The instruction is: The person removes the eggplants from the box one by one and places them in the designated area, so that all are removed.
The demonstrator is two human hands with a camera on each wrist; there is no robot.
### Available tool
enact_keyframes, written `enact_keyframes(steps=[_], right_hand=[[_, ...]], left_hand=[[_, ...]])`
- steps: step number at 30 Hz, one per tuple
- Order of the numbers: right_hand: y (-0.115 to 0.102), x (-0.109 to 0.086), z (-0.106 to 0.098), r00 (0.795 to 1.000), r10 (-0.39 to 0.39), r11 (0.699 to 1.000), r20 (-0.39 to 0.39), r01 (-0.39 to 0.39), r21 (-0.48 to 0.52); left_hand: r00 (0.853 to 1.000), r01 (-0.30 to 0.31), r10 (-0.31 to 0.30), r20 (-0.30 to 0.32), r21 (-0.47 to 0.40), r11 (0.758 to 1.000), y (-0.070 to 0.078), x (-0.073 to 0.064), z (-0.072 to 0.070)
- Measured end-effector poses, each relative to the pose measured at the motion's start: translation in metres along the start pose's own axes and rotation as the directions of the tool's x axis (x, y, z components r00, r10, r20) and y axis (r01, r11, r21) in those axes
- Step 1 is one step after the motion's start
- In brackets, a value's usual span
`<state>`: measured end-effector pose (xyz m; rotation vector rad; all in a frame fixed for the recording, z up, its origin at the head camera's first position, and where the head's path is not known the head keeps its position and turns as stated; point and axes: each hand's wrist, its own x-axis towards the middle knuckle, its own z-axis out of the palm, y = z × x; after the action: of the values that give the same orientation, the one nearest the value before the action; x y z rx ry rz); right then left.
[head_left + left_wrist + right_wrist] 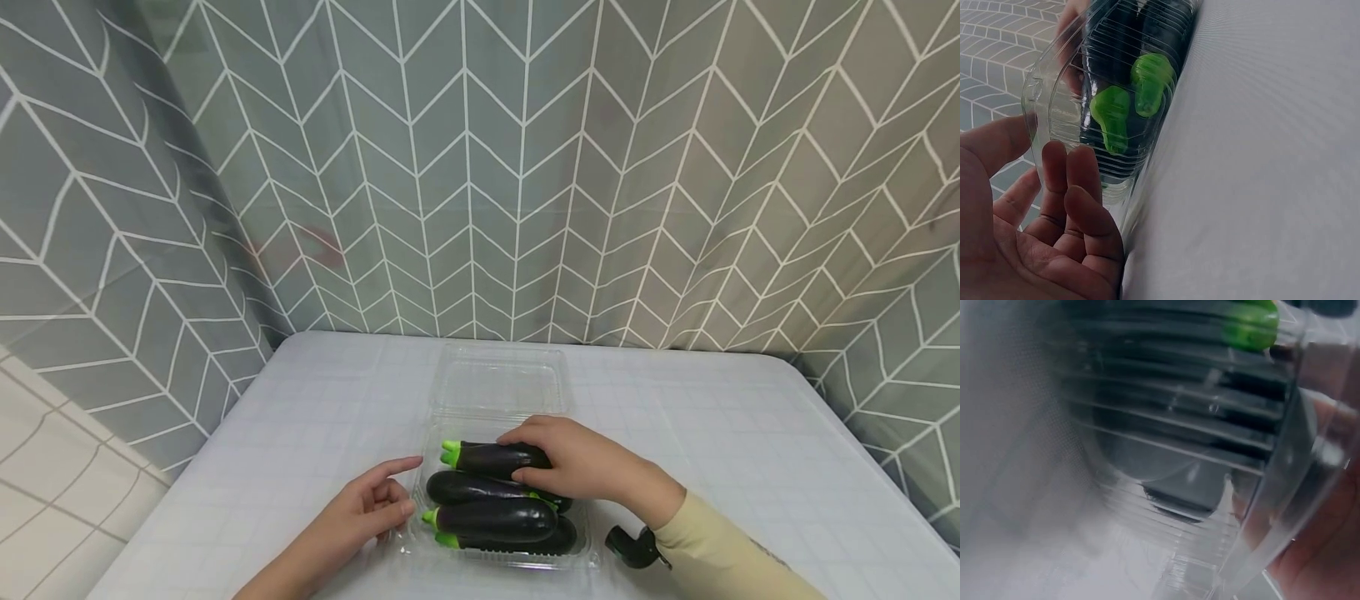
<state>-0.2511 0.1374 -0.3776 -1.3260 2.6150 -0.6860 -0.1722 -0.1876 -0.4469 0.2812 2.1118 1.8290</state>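
A clear plastic clamshell box holds several glossy dark eggplants with bright green stems, stacked crosswise. My right hand reaches in from the right and grips the rearmost eggplant, thumb on its near side and fingers over its far side. The eggplant's right end is hidden under the hand. At the box's left rim is my left hand, index finger and thumb extended, the other fingers loosely bent. In the left wrist view, its fingertips are right at the box's ribbed wall, beside two green stems.
The box's transparent lid lies folded back behind it on the white-clothed table. A small dark object is beside the right sleeve. Patterned grey curtains enclose the table's back and sides.
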Motion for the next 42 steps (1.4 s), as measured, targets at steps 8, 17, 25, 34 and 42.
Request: enact_keyframes(steps=[8,17,25,34,42], right_hand=[[-0.006,0.003,0.0,0.999,-0.031,0.995,-0.009,0.03,-0.09],[-0.01,-0.003,-0.006,0.996,-0.013,0.998,-0.089,0.007,-0.063],[-0.004,-0.014,-0.014,0.971,0.04,0.996,-0.234,-0.019,0.09],[0.008,-0.028,-0.022,0.944,0.154,0.982,-0.293,-0.112,0.155],[0.019,-0.045,-0.03,0.912,0.255,0.955,-0.321,-0.184,0.234]], left_hand=[[1.0,-0.024,0.024,0.014,0.021,0.999,0.002,0.001,-0.001],[0.999,-0.027,0.026,0.018,0.013,1.0,0.004,0.001,0.0],[1.0,0.019,-0.019,0.006,0.002,1.0,0.004,-0.002,0.001],[0.999,-0.024,0.024,0.043,-0.003,1.0,0.0,-0.003,-0.001],[0.997,-0.053,0.052,0.056,0.016,0.998,-0.002,0.0,-0.001]])
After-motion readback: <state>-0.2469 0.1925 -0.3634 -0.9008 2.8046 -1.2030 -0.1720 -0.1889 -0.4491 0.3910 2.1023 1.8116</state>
